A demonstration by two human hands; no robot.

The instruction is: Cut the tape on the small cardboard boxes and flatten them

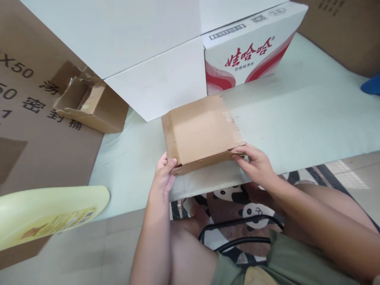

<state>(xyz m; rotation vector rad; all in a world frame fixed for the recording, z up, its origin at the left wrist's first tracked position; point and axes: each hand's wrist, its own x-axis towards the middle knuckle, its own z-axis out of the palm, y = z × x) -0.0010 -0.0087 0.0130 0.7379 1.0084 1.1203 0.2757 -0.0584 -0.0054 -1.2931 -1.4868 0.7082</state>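
A small brown cardboard box [202,128] lies near the front edge of a table with a pale green cover [297,118]. Its top panel faces me, and torn paper shows along its right side. My left hand [166,171] grips the near left corner, thumb on the cardboard. At the near right corner, my right hand [253,161] pinches the edge between thumb and fingers. Both hands are closed on the same box. The box's underside and some fingertips are hidden.
White cartons [160,79] stand behind the box, one with red print [246,59]. An open cardboard box [101,105] sits at the left by a large brown carton [47,130]. A yellow-green bottle [53,213] is at the near left, a blue object [371,85] at far right.
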